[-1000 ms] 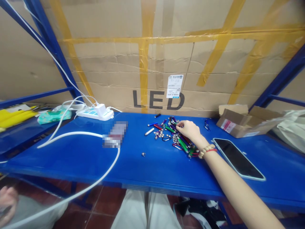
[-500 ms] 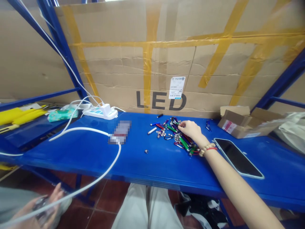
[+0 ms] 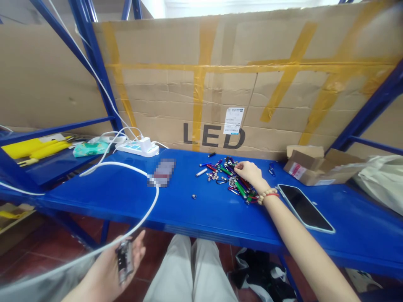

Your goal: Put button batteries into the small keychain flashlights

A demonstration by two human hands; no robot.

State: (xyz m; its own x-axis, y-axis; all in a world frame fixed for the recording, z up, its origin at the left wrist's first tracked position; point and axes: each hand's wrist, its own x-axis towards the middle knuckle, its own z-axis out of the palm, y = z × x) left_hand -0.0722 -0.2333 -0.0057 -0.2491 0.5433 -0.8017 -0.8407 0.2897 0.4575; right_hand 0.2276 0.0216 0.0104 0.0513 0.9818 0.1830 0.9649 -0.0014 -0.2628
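Observation:
My right hand point(image 3: 249, 173) reaches into a pile of small parts on the blue table, its fingertips pinched together at the pile's upper middle. What they grip, if anything, is hidden. Around them lie green metal tubes point(image 3: 241, 188), a red tube point(image 3: 211, 167), small carabiner clips point(image 3: 221, 181) and small round silver pieces point(image 3: 215, 176). Below the tabletop at lower left, my left hand point(image 3: 110, 268) is turned palm up, cupped around several small dark and silver cylinders point(image 3: 125, 261). A white tube point(image 3: 201, 172) and a small silver piece point(image 3: 194, 196) lie left of the pile.
A phone point(image 3: 305, 208) lies right of my forearm, with an open cardboard box point(image 3: 310, 167) behind it. A white cable point(image 3: 151, 209) loops over the table's front edge from a blurred object point(image 3: 163, 172). A power strip point(image 3: 138, 147) stands at back left.
My left hand has risen and moved right, showing the cylinders in its palm more clearly. My right hand remains at the pile. The camera view has shifted slightly.

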